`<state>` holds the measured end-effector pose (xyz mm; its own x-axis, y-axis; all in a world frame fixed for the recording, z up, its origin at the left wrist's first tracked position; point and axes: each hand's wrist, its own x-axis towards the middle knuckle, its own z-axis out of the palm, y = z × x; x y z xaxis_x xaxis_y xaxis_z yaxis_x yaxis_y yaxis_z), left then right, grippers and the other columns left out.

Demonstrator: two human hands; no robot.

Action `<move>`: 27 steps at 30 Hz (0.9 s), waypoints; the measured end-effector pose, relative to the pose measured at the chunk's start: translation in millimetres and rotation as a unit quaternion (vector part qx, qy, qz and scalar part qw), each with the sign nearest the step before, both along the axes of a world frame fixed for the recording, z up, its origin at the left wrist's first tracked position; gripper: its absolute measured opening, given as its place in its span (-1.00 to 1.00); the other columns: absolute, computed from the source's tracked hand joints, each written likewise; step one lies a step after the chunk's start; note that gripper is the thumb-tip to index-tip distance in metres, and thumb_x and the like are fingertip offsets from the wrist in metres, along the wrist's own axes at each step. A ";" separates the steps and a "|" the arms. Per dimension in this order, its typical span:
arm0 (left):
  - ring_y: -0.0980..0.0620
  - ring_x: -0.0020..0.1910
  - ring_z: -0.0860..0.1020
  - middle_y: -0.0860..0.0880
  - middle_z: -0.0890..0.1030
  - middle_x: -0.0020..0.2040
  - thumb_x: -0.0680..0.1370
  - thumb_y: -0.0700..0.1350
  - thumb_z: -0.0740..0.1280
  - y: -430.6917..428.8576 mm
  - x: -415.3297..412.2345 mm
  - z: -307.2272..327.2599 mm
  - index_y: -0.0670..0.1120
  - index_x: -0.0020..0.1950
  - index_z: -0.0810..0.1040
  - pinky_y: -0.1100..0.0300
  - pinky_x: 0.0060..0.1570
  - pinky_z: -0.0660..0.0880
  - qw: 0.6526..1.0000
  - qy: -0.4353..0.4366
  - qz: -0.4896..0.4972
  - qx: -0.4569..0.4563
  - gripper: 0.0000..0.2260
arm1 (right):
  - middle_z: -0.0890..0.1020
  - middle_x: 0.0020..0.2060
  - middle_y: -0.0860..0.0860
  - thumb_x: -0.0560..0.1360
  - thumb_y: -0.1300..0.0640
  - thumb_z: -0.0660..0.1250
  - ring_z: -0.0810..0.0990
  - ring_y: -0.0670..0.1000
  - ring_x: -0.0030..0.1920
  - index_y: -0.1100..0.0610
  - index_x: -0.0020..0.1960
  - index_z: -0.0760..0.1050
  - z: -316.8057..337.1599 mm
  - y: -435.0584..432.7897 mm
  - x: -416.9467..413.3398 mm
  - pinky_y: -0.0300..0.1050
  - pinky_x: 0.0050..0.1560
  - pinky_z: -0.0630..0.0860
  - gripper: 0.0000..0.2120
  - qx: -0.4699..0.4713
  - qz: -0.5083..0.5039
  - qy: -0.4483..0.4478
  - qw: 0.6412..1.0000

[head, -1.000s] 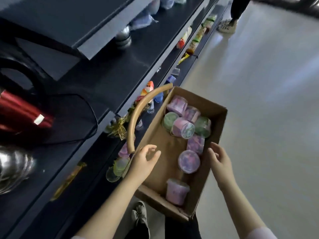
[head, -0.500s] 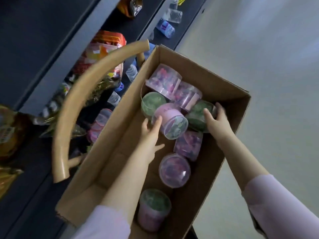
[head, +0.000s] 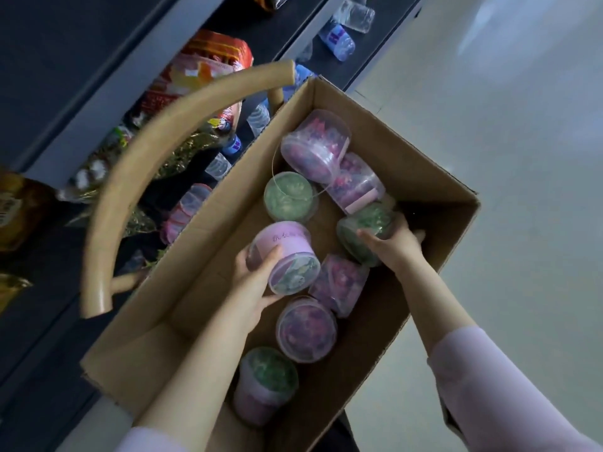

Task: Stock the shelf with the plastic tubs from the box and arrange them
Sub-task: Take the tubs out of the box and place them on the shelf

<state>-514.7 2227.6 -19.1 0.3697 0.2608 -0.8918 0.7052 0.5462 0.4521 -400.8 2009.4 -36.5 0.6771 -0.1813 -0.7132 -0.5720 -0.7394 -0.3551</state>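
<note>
1. The left hand point(head: 256, 283) curls round the pink-labelled tub point(head: 284, 256), which lies on its side in the middle of the box point(head: 195, 282).
2. The right hand point(head: 391, 246) wraps the green-filled tub point(head: 362, 223) against the right wall.
3. Six other tubs point(head: 306, 327) lie around them, near and far.
4. The shelf point(head: 98, 102) runs along the left.

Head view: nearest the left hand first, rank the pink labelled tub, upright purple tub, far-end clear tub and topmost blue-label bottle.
1. Pink labelled plastic tub, in the left hand's grip.
2. Upright clear tub of purple pieces, beside that hand.
3. Clear tub of pink pieces, at the cardboard box's far end.
4. Topmost clear bottle with blue label, on the shelf beyond.
</note>
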 end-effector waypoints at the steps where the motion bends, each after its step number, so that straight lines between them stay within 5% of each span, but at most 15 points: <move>1: 0.00 0.08 0.54 0.04 0.44 0.30 0.22 0.16 0.53 4.6 -10.7 -0.3 0.18 0.33 0.30 0.01 -0.32 0.59 1.000 0.007 0.019 0.000 -0.25 | 0.24 0.42 0.26 0.36 -0.22 0.47 0.27 0.19 0.38 0.08 0.51 0.19 -0.2 -0.7 1.3 -0.13 0.35 0.33 -0.13 -0.006 0.020 -0.009 1.000; 7: -0.13 0.15 0.56 -0.02 0.45 0.35 0.12 0.19 0.55 13.3 -54.9 13.0 0.13 0.40 0.28 -0.05 -0.25 0.60 0.998 0.013 0.061 -0.011 -0.10 | 0.52 0.24 0.15 0.24 -0.14 0.58 0.54 0.18 0.20 0.20 0.34 0.38 18.4 1.8 0.0 0.01 0.19 0.51 -0.19 -0.012 0.074 -0.033 0.997; 12: -0.07 0.08 0.62 0.01 0.55 0.24 0.17 0.19 0.53 7.2 -75.3 40.0 0.16 0.33 0.34 -0.06 -0.16 0.61 0.997 -0.034 0.065 -0.021 -0.23 | 0.61 0.12 0.12 0.43 -0.10 0.39 0.55 0.19 0.14 0.14 0.24 0.45 49.1 2.9 -21.9 -0.02 0.05 0.45 -0.52 -0.063 0.065 -0.190 0.978; 15: -0.04 0.03 0.66 -0.01 0.60 0.18 0.17 0.16 0.53 4.0 -92.4 51.6 0.15 0.27 0.39 -0.03 -0.19 0.61 0.995 -0.060 0.077 -0.030 -0.30 | 0.47 0.24 0.14 0.39 -0.25 0.40 0.46 0.23 0.23 0.09 0.38 0.37 52.6 4.0 -26.4 0.05 0.26 0.41 -0.31 -0.053 0.151 -0.119 0.980; 19: -0.04 0.04 0.65 -0.01 0.61 0.16 0.16 0.15 0.53 7.3 -117.3 56.9 0.17 0.17 0.44 0.02 -0.25 0.61 0.993 -0.075 0.078 -0.038 -0.38 | 0.31 0.38 0.16 0.32 -0.39 0.37 0.32 0.31 0.34 0.04 0.50 0.23 43.9 8.0 -26.1 0.07 0.39 0.22 -0.10 -0.073 0.133 -0.079 0.985; 24: -0.01 0.08 0.63 0.02 0.56 0.24 0.18 0.18 0.50 13.9 -146.3 59.2 0.13 0.35 0.34 0.01 -0.18 0.62 0.994 -0.090 0.054 -0.034 -0.23 | 0.29 0.43 0.17 0.38 -0.34 0.38 0.30 0.31 0.38 0.05 0.52 0.24 34.1 4.1 -39.4 0.07 0.42 0.20 -0.15 -0.070 0.144 -0.108 0.981; 27: 0.04 0.03 0.66 0.03 0.59 0.20 0.18 0.18 0.51 15.6 -155.9 60.1 0.20 0.18 0.42 0.04 -0.21 0.61 0.993 -0.098 0.055 -0.034 -0.40 | 0.25 0.44 0.16 0.40 -0.30 0.38 0.29 0.32 0.37 -0.02 0.51 0.23 26.9 6.9 -39.9 0.08 0.40 0.24 -0.21 -0.075 0.128 -0.102 0.984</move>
<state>-670.6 2243.1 41.1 0.5110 0.2507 -0.8223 0.5420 0.6485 0.5345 -440.7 2016.4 -9.6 0.8404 -0.0781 -0.5363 -0.2880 -0.9026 -0.3198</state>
